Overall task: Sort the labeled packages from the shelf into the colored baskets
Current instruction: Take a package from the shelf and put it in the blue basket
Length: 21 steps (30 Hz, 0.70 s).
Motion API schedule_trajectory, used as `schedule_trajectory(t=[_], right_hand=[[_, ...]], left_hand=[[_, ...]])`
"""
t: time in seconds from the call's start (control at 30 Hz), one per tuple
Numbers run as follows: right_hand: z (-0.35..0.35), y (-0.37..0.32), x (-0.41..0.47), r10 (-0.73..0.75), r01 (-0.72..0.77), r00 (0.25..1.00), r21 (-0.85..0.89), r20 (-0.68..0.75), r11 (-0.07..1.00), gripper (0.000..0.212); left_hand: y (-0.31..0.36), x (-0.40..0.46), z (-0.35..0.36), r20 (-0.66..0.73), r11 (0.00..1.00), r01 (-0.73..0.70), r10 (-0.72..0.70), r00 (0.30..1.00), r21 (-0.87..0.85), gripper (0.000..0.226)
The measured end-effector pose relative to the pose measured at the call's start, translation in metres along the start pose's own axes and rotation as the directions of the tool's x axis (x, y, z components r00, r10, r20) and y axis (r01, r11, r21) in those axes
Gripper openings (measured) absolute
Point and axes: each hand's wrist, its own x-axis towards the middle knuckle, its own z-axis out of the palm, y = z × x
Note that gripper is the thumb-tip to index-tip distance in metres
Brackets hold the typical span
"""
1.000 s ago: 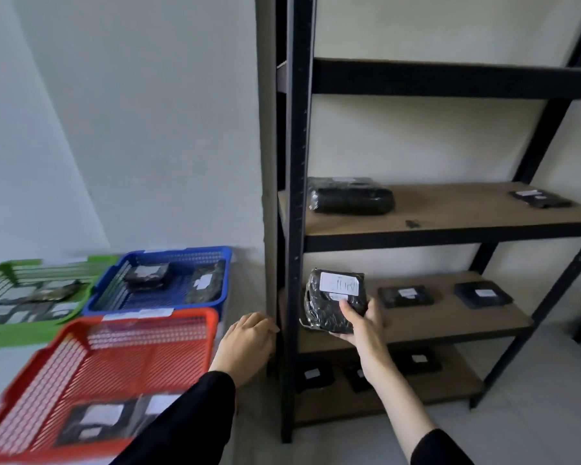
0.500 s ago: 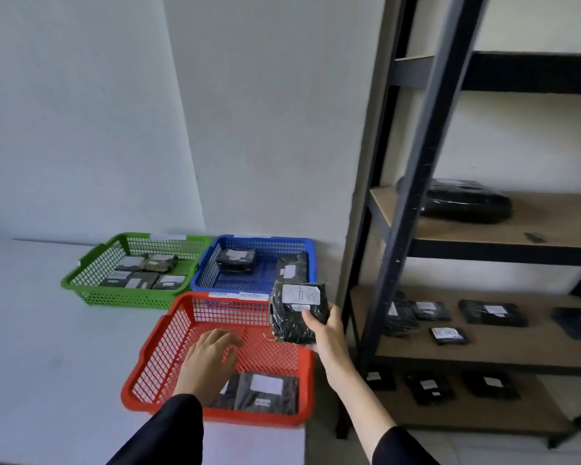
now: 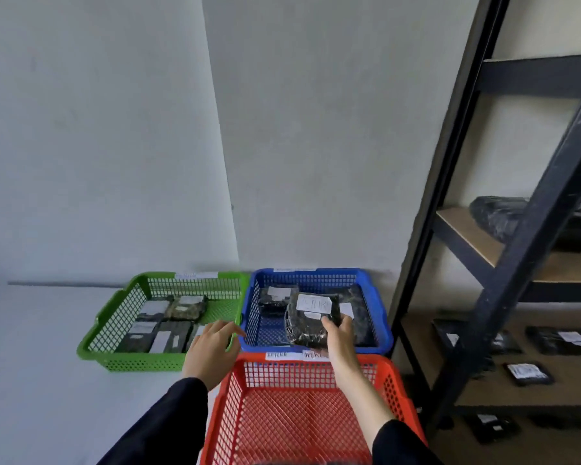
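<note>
My right hand (image 3: 339, 333) grips a black package with a white label (image 3: 307, 318) and holds it upright over the blue basket (image 3: 379, 317), which has other packages inside. My left hand (image 3: 212, 347) hovers with fingers spread near the corner where the green basket (image 3: 114, 317) and the blue one meet, holding nothing. The green basket holds several labeled packages. The red basket (image 3: 235, 394) lies closest to me under my right forearm. More black packages (image 3: 529, 374) rest on the shelf (image 3: 477, 243) to the right.
The three baskets sit on a white table against a grey wall. The black metal shelf frame with wooden boards stands right beside the baskets; a large black bundle (image 3: 497, 216) lies on its upper board.
My view swung left from the shelf to the baskets. My right hand carried the package from the shelf, over the red basket, to above the blue one. My left hand moved toward the green basket.
</note>
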Motion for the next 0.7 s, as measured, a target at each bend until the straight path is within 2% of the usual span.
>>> schedule_trajectory(t=[0.13, 0.2, 0.3, 0.43, 0.57, 0.63, 0.7], right_hand=[[0.013, 0.000, 0.023, 0.015, -0.026, 0.995, -0.114, -0.095, 0.993, 0.040], [0.020, 0.004, 0.033, 0.008, -0.029, 0.994, -0.194, -0.106, 0.981, 0.042], [0.033, 0.011, 0.043, 0.036, -0.044, 0.999, -0.257, -0.035, 0.966, 0.031], [0.049, 0.021, 0.059, 0.084, -0.073, 0.996, -0.344, 0.016, 0.936, 0.015], [0.059, 0.032, 0.075, 0.181, -0.142, 0.982, -0.455, 0.045, 0.879, 0.045], [0.062, 0.038, 0.085, 0.226, -0.180, 0.973, -0.483, 0.038, 0.857, 0.051], [0.065, 0.045, 0.097, 0.281, -0.237, 0.959, -0.492, 0.016, 0.838, 0.051]], left_hand=[[-0.014, 0.026, 0.001, 0.007, 1.000, -0.011, 0.012, 1.000, -0.027, 0.021], [-0.020, 0.033, 0.006, 0.053, 1.000, -0.014, 0.016, 0.998, -0.021, 0.022], [-0.028, 0.042, 0.016, 0.152, 0.999, -0.030, 0.028, 0.988, 0.011, 0.029], [-0.032, 0.057, 0.030, 0.210, 0.999, -0.055, 0.053, 0.976, 0.003, 0.041], [-0.033, 0.065, 0.051, 0.257, 0.999, -0.047, 0.047, 0.965, -0.005, 0.058], [-0.034, 0.068, 0.063, 0.289, 0.999, -0.041, 0.033, 0.957, 0.022, 0.068], [-0.036, 0.067, 0.074, 0.293, 0.998, -0.041, 0.027, 0.956, 0.045, 0.088]])
